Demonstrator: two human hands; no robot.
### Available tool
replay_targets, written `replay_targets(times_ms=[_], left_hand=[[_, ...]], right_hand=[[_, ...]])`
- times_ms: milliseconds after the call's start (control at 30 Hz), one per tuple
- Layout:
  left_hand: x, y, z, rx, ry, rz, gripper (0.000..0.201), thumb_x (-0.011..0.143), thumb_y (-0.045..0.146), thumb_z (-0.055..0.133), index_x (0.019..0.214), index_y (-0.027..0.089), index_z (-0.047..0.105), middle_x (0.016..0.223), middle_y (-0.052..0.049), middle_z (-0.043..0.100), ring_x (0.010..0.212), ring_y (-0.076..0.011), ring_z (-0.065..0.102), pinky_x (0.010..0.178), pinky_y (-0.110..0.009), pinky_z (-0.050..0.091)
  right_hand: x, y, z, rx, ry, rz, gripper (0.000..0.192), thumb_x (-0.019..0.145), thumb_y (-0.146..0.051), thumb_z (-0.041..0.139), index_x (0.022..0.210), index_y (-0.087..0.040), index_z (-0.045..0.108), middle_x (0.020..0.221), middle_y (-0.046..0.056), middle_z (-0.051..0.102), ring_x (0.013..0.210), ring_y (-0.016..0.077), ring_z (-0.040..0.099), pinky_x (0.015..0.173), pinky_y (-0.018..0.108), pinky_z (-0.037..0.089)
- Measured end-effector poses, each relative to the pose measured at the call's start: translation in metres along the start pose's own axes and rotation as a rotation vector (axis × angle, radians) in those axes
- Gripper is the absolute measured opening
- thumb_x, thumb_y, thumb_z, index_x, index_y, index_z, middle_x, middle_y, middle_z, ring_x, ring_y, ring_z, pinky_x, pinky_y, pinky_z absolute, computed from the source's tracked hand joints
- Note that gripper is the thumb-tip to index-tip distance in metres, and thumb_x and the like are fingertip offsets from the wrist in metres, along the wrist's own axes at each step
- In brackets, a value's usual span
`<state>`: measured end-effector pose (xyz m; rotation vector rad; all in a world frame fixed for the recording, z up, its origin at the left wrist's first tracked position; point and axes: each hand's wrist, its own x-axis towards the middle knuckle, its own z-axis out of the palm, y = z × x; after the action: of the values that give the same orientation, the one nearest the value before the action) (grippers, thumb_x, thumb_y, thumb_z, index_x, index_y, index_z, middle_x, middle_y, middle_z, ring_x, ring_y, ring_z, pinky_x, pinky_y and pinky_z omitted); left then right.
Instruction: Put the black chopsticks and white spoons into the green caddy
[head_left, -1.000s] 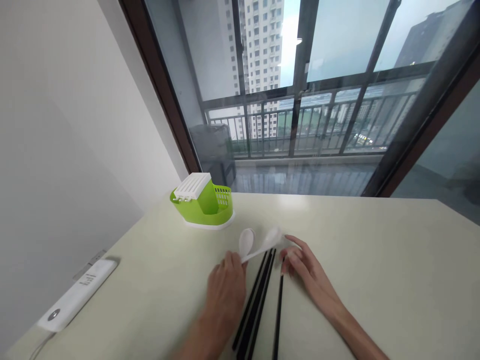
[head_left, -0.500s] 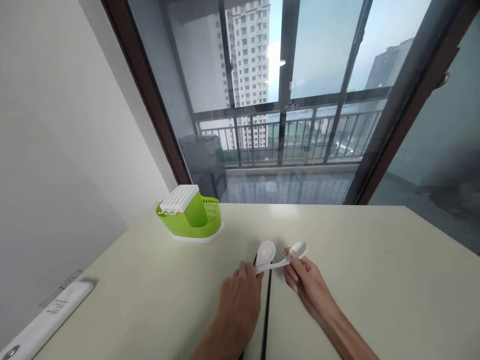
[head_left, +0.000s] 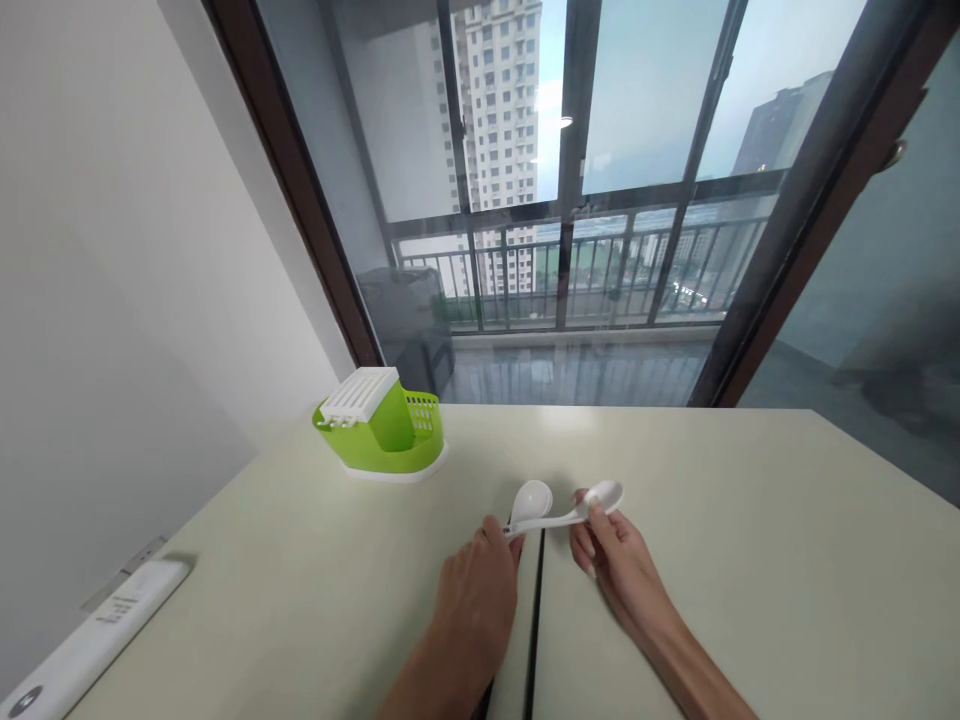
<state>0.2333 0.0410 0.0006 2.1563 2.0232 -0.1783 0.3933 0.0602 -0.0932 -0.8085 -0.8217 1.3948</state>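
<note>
Pinched between thumb and fingers of the right hand (head_left: 616, 560), a white spoon (head_left: 592, 503) is held by its neck, just behind the bowl, which points far and right. The fingers are curled closed around it, and the handle runs left toward the left hand (head_left: 472, 600). That hand is held palm down, fingers bent, with the tips meeting the handle ends near a second spoon (head_left: 529, 498), whose bowl is seen just beyond the knuckles; whether this second spoon is truly gripped or only touched cannot be told. Both spoons are held just over the table (head_left: 750, 560), near its middle, the two bowls set side by side and a little apart.

Black chopsticks (head_left: 534, 630) are laid on the table between the forearms, running from the near edge toward the spoons, partly covered by the left wrist.

Farther left, a green holder (head_left: 382, 435) with a white slotted top is placed near the far edge. At the near left edge a white power strip (head_left: 97, 640) is seen by the wall. Beyond the table, a window (head_left: 570, 180) with dark frames is faced, with a railing and towers outside.
</note>
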Motion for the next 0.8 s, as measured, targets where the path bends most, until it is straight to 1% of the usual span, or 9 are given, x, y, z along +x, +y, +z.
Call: replay_targets(times_ms=[100, 200, 300, 367, 433, 500, 633, 800], left_hand=[[0.002, -0.005, -0.006, -0.027, -0.018, -0.029, 0.032, 0.11, 0.031, 0.03, 0.113, 0.013, 0.056, 0.101, -0.016, 0.076, 0.097, -0.0308, 0.076, 0.073, -0.037, 0.054], [0.003, -0.013, -0.009, -0.064, 0.002, -0.019, 0.033, 0.11, 0.032, 0.027, 0.111, 0.015, 0.055, 0.1, -0.014, 0.076, 0.094, -0.0286, 0.075, 0.073, -0.034, 0.051], [0.003, -0.018, -0.007, -0.139, 0.042, 0.05, 0.032, 0.11, 0.034, 0.029, 0.108, 0.018, 0.056, 0.099, -0.011, 0.075, 0.096, -0.0259, 0.073, 0.078, -0.033, 0.048], [0.003, -0.018, -0.005, -0.207, 0.031, 0.122, 0.033, 0.111, 0.035, 0.027, 0.105, 0.019, 0.056, 0.096, -0.009, 0.075, 0.094, -0.0244, 0.072, 0.077, -0.032, 0.047], [0.002, -0.014, -0.004, -0.261, -0.003, 0.172, 0.036, 0.111, 0.036, 0.025, 0.102, 0.02, 0.057, 0.091, -0.007, 0.074, 0.088, -0.0232, 0.072, 0.073, -0.031, 0.045], [0.0, -0.009, -0.002, -0.283, -0.021, 0.197, 0.037, 0.11, 0.035, 0.025, 0.1, 0.02, 0.057, 0.09, -0.007, 0.073, 0.086, -0.0224, 0.071, 0.072, -0.031, 0.044], [-0.002, -0.002, 0.002, -0.269, 0.018, 0.252, 0.036, 0.11, 0.033, 0.025, 0.099, 0.019, 0.057, 0.097, -0.009, 0.072, 0.091, -0.0224, 0.068, 0.08, -0.032, 0.046], [-0.003, 0.005, 0.006, -0.234, 0.056, 0.283, 0.039, 0.11, 0.03, 0.022, 0.103, 0.018, 0.058, 0.104, -0.01, 0.068, 0.096, -0.0231, 0.067, 0.081, -0.033, 0.05]], right_hand=[[0.002, -0.004, -0.003, 0.076, 0.051, -0.012, 0.041, 0.09, -0.063, 0.065, 0.1, -0.023, 0.063, 0.063, -0.007, 0.035, 0.053, 0.0105, 0.031, 0.051, 0.027, 0.029], [0.004, -0.008, -0.006, 0.093, 0.065, 0.001, 0.04, 0.09, -0.062, 0.065, 0.094, -0.022, 0.064, 0.062, -0.007, 0.032, 0.053, 0.0114, 0.028, 0.05, 0.028, 0.026], [0.005, -0.008, -0.005, 0.085, 0.012, 0.043, 0.043, 0.089, -0.064, 0.066, 0.09, -0.022, 0.064, 0.059, -0.008, 0.029, 0.052, 0.0117, 0.026, 0.05, 0.028, 0.025], [0.003, -0.006, -0.003, 0.066, -0.046, 0.079, 0.046, 0.088, -0.067, 0.065, 0.088, -0.021, 0.063, 0.057, -0.008, 0.03, 0.051, 0.0113, 0.026, 0.051, 0.028, 0.026], [0.001, -0.005, 0.0, 0.039, -0.104, 0.113, 0.048, 0.087, -0.07, 0.064, 0.084, -0.022, 0.061, 0.057, -0.008, 0.033, 0.051, 0.011, 0.029, 0.051, 0.028, 0.028], [-0.001, -0.005, 0.001, 0.018, -0.154, 0.137, 0.051, 0.086, -0.071, 0.064, 0.077, -0.022, 0.057, 0.057, -0.007, 0.035, 0.05, 0.0111, 0.033, 0.051, 0.028, 0.031], [-0.003, -0.009, 0.004, -0.013, -0.24, 0.16, 0.055, 0.084, -0.072, 0.065, 0.067, -0.022, 0.05, 0.056, -0.006, 0.038, 0.05, 0.0114, 0.042, 0.052, 0.028, 0.037], [-0.003, -0.014, 0.005, -0.029, -0.281, 0.19, 0.054, 0.081, -0.071, 0.069, 0.068, -0.022, 0.051, 0.057, -0.006, 0.043, 0.05, 0.0122, 0.048, 0.048, 0.028, 0.043]])
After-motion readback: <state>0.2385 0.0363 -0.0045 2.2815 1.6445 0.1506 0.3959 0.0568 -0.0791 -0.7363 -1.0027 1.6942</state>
